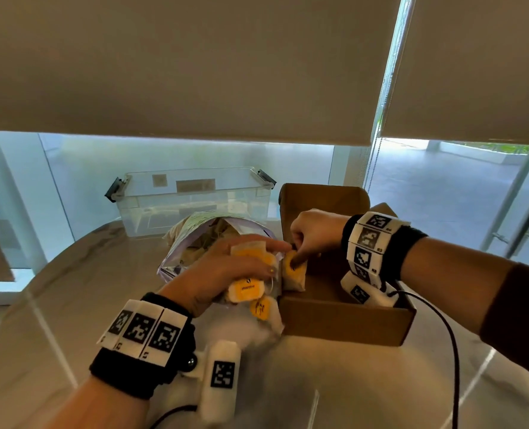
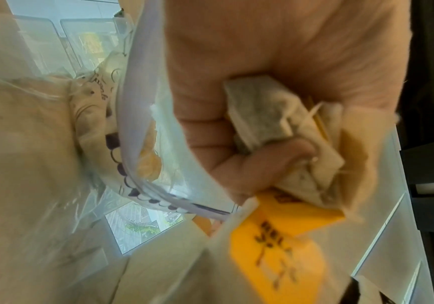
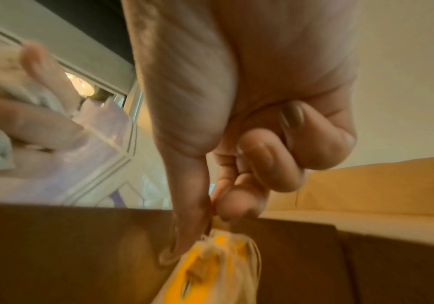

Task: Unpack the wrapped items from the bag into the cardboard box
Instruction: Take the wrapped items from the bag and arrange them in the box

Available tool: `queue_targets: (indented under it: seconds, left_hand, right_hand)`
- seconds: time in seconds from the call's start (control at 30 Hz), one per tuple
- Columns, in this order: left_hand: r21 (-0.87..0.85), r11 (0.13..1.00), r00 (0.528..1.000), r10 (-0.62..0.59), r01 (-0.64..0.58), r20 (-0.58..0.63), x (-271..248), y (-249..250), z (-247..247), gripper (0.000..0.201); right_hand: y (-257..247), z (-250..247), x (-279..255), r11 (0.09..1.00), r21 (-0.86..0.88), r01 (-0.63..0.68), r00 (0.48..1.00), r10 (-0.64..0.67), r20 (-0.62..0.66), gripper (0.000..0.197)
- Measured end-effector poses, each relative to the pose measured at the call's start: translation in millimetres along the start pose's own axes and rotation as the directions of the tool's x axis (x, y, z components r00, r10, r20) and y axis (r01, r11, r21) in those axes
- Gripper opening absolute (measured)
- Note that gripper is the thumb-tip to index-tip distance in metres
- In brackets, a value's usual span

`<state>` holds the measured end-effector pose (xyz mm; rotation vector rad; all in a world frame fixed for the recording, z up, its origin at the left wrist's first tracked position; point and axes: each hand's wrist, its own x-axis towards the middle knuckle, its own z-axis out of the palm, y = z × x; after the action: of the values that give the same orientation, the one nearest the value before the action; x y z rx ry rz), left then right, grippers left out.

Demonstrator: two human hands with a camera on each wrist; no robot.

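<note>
My left hand [image 1: 226, 261] grips a bunch of white wrapped items with yellow labels [image 1: 247, 289] just outside the left wall of the cardboard box [image 1: 343, 320]. The left wrist view shows its fingers [image 2: 236, 156] curled round the wrapped items [image 2: 270, 115], and a yellow label [image 2: 278, 246] hangs below. My right hand [image 1: 298, 250] pinches one wrapped item [image 1: 294, 272] by its top, over the inside of the box at its left wall. In the right wrist view my thumb [image 3: 187, 216] and a fingertip hold this yellow-labelled item [image 3: 218, 267]. The clear plastic bag [image 1: 192, 239] lies open behind my left hand.
A clear plastic bin [image 1: 192, 196] with clip handles stands at the back of the round table [image 1: 318, 397]. The box's lid flap [image 1: 322, 199] stands up behind my right hand. A black cable [image 1: 448, 335] runs from my right wrist over the box's front corner.
</note>
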<state>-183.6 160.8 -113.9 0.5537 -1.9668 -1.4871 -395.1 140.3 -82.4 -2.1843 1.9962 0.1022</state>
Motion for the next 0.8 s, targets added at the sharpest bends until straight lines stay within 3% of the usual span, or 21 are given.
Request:
queue_targets:
  seconds: [0.2,0.27,0.37,0.53,0.63,0.8]
  left_hand:
    - [-0.33,0.937,0.973,0.042,-0.117,-0.227,1,-2,-4,0.031]
    - [-0.398,0.906,0.965,0.042,-0.146,-0.259,2,-1,-5,0.029]
    - [-0.481,0.853,0.952,0.059,-0.204,-0.299,2,0,-8,0.042]
    - [-0.553,0.791,0.936,0.07,-0.262,-0.344,-2,6,-6,0.032]
    - [-0.55,0.792,0.934,0.07,-0.265,-0.349,-3,9,-7,0.035]
    - [-0.543,0.801,0.932,0.048,-0.251,-0.36,-1,5,-7,0.038]
  right_hand:
    - [-6,-25,-20,0.961,0.264,0.079,0.987,-0.039,-0.153,0.022]
    - [-19,-31,-30,0.912,0.386,0.141,0.979,-0.07,-0.194,0.024]
    - [-40,-36,-48,0.803,0.551,0.226,0.971,-0.139,-0.195,0.034]
    - [-54,-36,-57,0.841,0.468,0.27,0.962,-0.214,-0.17,0.03]
    - [-53,-40,-61,0.828,0.497,0.258,0.965,-0.197,-0.173,0.032]
    - [-48,-50,-68,0.867,0.449,0.215,0.963,-0.112,-0.244,0.013]
